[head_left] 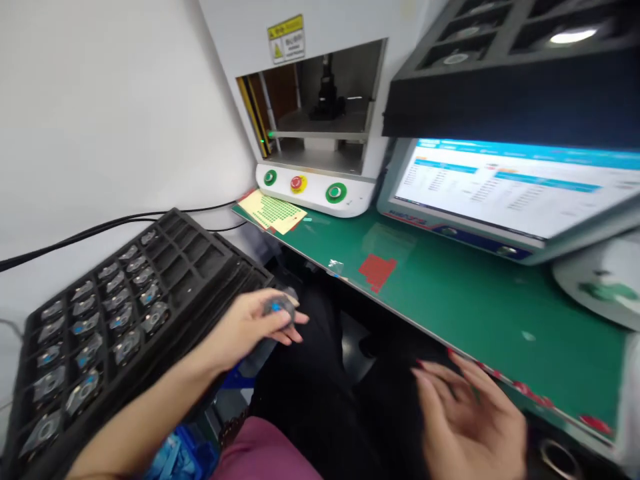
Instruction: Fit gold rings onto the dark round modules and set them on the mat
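Observation:
My left hand point(250, 328) grips a small round grey part with a blue spot point(279, 308) beside the right edge of a black compartment tray point(200, 250). Several similar grey parts point(90, 323) lie in the tray's left pockets; the pockets on its right are bare. My right hand point(467, 420) hangs open and blurred below the front edge of the green bench point(450, 293), holding nothing.
A white press machine point(320, 100) with two green buttons and a red one stands at the back. A tilted monitor point(515, 190) sits at the right under a stack of dark trays point(500, 67). A yellow card point(273, 211) and a red patch point(377, 270) lie on the bench.

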Action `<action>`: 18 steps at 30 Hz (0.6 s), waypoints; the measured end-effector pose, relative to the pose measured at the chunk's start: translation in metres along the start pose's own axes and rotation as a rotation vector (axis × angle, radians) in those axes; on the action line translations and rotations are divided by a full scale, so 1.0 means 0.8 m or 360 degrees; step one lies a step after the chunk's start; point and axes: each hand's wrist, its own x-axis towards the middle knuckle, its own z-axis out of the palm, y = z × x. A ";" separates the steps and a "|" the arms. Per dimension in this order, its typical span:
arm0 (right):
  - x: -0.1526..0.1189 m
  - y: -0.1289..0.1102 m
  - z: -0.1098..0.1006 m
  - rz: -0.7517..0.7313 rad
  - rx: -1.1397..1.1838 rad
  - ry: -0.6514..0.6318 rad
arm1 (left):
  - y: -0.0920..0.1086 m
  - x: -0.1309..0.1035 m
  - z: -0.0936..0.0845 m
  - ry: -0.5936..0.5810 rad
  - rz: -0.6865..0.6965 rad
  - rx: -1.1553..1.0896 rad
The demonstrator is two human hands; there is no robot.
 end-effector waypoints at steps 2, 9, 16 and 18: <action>0.001 -0.012 0.027 0.0004 0.0212 -0.0109 | -0.028 0.013 0.046 -0.0241 -0.0094 -0.0145; 0.018 -0.033 0.061 0.0097 0.0185 -0.0146 | -0.055 0.054 0.118 -0.0585 -0.0046 -0.0113; 0.018 -0.035 0.063 0.0154 0.0348 -0.0101 | -0.067 0.063 0.125 -0.0812 -0.0213 -0.0611; 0.014 -0.049 0.057 0.0151 0.0358 -0.0125 | -0.069 0.066 0.128 -0.0835 -0.0343 -0.0859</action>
